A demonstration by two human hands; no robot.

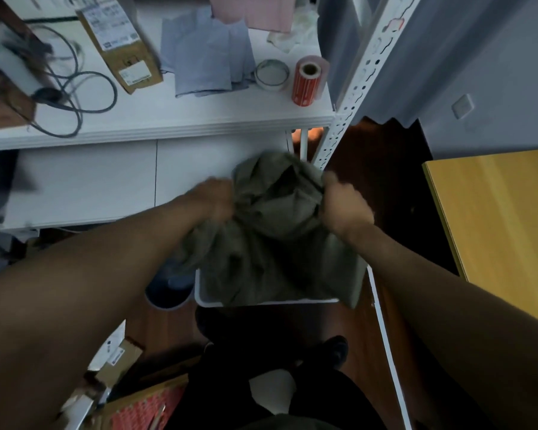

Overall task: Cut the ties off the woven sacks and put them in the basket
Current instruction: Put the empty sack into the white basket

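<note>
A crumpled grey-green woven sack [271, 231] hangs in front of me over a white basket [261, 302] on the floor. Its lower part lies inside the basket. My left hand [213, 200] grips the sack's left edge. My right hand [345, 206] grips its right edge near the top. Both hands are blurred by motion. No tie and no cutting tool can be made out.
A white desk [156, 125] behind the basket carries cables, a cardboard box [118, 41], blue cloths, a tape ring [272, 74] and a red label roll [308, 80]. A white rack post [348, 97] stands right of it. A yellow board [494, 225] is at right. Boxes lie on the floor at lower left.
</note>
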